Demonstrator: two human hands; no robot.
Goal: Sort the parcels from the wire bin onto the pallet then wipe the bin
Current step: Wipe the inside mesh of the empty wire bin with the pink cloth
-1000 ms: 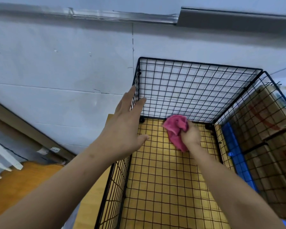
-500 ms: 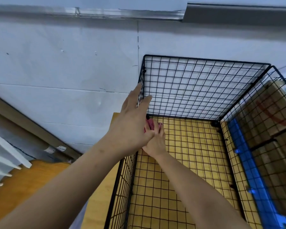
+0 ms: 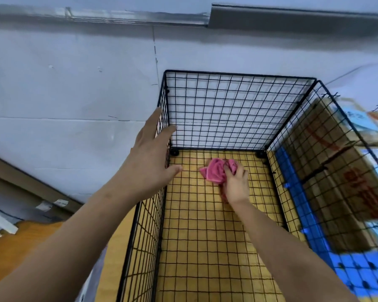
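There are no parcels in the wire bin (image 3: 238, 74). The only thing lying in it is a pink cloth (image 3: 214, 172). So I think the sorting is done and the wiping step is the one in hand. The brown parcels (image 3: 336, 171) stand just outside the right wall. You can see them through the wires, on the blue pallet (image 3: 358, 277).

The right grip (image 3: 236, 185) is down inside the bin. Its fingers are curled tight round the bunched-up cloth and press it on the wire floor, near the back wall. The left grip (image 3: 150, 158) holds nothing. Its fingers are straight and lie flat against the left wall near the far corner, as if to keep the bin from sliding.

The next move should be to rub the cloth along the floor toward the near end, and then up the walls. The cloth must be pressed down, but not so hard that it catches on the wires. The left grip should keep the bin steady.

Some things are hard to see. The near end of the bin is cut off at the bottom edge. Part of the cloth is hidden under the hand. The parcels are blurry, so the red marks on them cannot be read, and there may be two or more. Only a bit of the pallet shows.
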